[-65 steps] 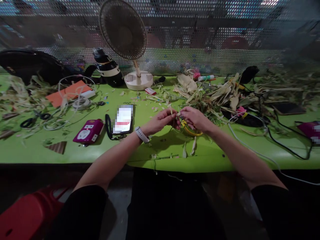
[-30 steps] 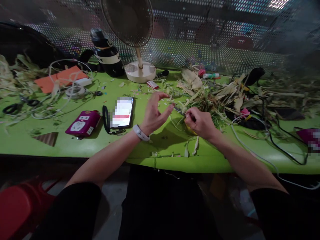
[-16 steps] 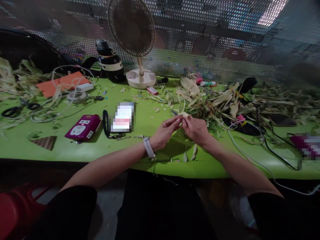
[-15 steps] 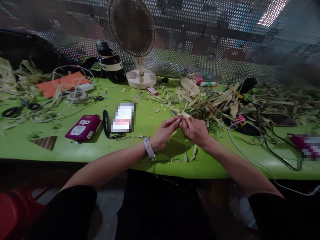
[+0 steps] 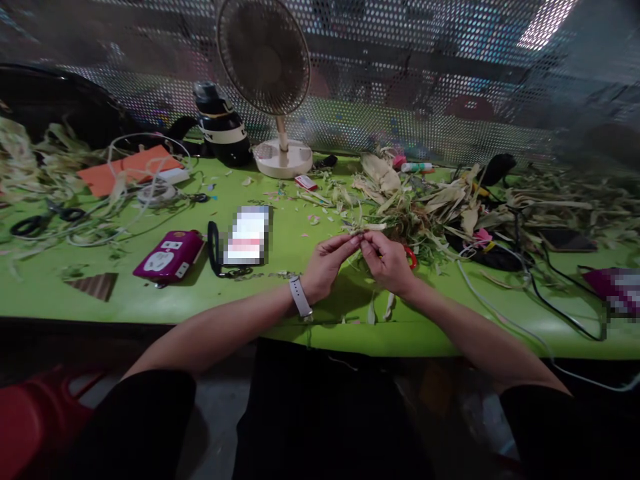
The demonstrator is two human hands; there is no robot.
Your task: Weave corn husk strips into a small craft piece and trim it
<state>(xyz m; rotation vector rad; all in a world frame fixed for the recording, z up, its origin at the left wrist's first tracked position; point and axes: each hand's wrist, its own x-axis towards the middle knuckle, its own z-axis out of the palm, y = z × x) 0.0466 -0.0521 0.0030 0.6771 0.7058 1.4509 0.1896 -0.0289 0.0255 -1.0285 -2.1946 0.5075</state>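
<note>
My left hand (image 5: 327,265) has come back to my right hand (image 5: 387,261), both pinching a husk strip (image 5: 364,229); I judge I'm mid-twist, and tightening it needs a steady pull.

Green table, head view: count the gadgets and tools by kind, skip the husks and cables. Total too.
Phone, screen up: 1
Magenta power strip: 1
Desk fan: 1
Black scissors: 1
Red-handled tool under the right hand: 1, mostly hidden
Total: 5
The left hand and the right hand pinch a pale husk strip.
</note>
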